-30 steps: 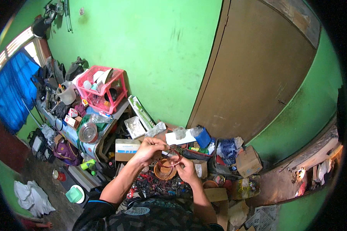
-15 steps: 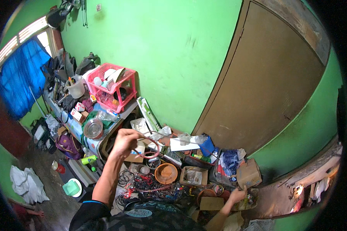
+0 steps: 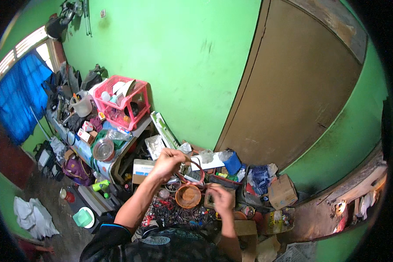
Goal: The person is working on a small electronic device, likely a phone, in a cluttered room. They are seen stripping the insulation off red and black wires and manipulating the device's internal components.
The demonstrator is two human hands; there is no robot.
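Observation:
My left hand is raised in front of me, its fingers closed on a loop of reddish-brown cable. The loop hangs down to the right of the fist. Close to the lower right of that loop is my right hand, its fingers partly bent and blurred; whether they touch the cable I cannot make out. Below the loop sits a round orange-brown bowl. A tangle of black and red wires spreads on the floor in front of me.
A cluttered table with a pink plastic rack stands at the left. Cardboard boxes and a bin of dark blue cloth lie at the right, before a brown door. A white cloth lies at the far left.
My left hand has moved right with the cable loop. My right hand has come from the boxes at the right up to the loop. The view has shifted slightly.

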